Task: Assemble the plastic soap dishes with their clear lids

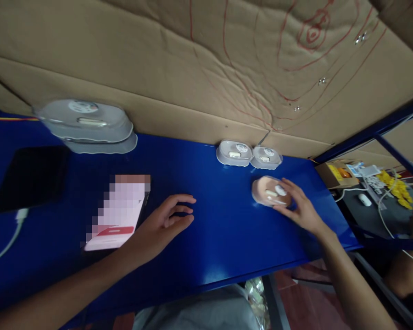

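The right hand curls its thumb and fingers around the right side of a pinkish case with a clear lid, which sits on the blue counter; whether its underside is lifted at all is hard to tell through the blur. The left hand holds nothing, its fingers loosely bent with a gap to the thumb, pointing toward the case but well apart from it. Just behind the case, two gray lidded cases stand side by side against the cardboard. The phone lies beside the left forearm, on its outer side.
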### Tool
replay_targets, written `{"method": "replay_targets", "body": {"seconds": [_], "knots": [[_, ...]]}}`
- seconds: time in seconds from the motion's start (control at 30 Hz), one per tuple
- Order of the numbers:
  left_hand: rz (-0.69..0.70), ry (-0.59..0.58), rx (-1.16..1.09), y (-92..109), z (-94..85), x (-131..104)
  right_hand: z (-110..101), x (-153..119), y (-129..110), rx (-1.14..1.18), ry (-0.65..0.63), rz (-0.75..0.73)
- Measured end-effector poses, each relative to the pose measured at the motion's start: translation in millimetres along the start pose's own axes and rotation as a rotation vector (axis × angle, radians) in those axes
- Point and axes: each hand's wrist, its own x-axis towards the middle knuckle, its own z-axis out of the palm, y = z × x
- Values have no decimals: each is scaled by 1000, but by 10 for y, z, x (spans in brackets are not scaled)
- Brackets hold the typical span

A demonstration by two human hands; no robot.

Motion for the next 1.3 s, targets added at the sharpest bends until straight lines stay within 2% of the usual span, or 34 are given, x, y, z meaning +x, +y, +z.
{"method": "replay_targets", "body": {"seconds": [0.13, 0.2, 0.27, 0.4, 0.67, 0.77, 0.83, 0.93, 0.97, 1.07, 1.17, 1.23, 1.3], "knots": [[162, 16, 98, -5, 50, -11, -243, -112, 953, -196, 168, 232], [193, 17, 131, -1, 65, -19, -318, -43, 1291, -196, 230, 299], [199, 14, 144, 0, 63, -18, -353, 90, 1490, -176, 243, 310], [188, 13, 136, -8, 38, 1, -310, 432, 1571, -133, 201, 268], [187, -34, 161, -51, 24, -11, -83, 888, 1391, -81, 136, 195], [175, -39, 166, -30, 31, -19, -67, 993, 1213, -77, 107, 173], [166, -36, 162, 0, 38, -23, -59, 1084, 977, -69, 133, 149], [152, -39, 157, 41, 44, -26, 30, 1290, 410, -18, 265, 51], [152, -38, 155, 49, 43, -26, 93, 1377, 183, -4, 271, -11], [157, -19, 137, 50, 32, -19, 367, 1655, -494, -24, 167, -204], [172, 18, 141, 31, 16, -3, 656, 1804, -1023, -90, 40, -282], [202, 71, 169, 11, 10, 3, 775, 1742, -1278, -103, 5, -325], [254, 140, 218, -13, 10, 1, 804, 1550, -1474, -78, -17, -409]]}}
